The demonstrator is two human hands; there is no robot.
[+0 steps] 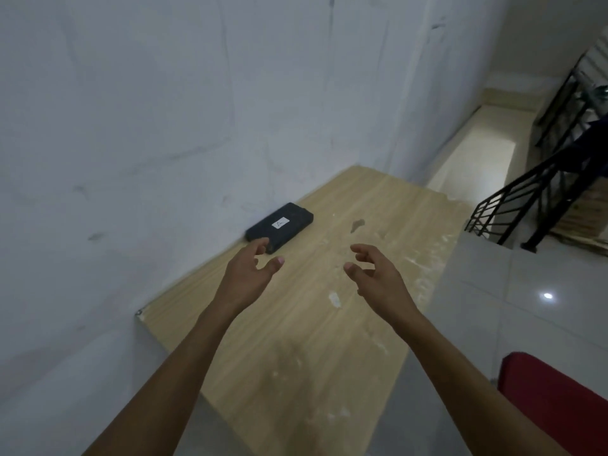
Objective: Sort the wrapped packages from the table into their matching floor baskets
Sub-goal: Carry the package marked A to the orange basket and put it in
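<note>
A flat black wrapped package (283,225) with a small white label marked with a letter lies on the light wooden table (329,324), close against the wall. My left hand (248,269) hovers just in front of the package's near end, fingers spread and empty, its fingertips overlapping the near corner. My right hand (375,274) hangs over the middle of the table, to the right of the package, also spread and empty. No basket is in view.
A white wall (131,126) runs along the table's left side. To the right lies a glossy tiled floor (526,291) with a black stair railing (526,199) beyond. A red object (552,399) sits at the lower right corner.
</note>
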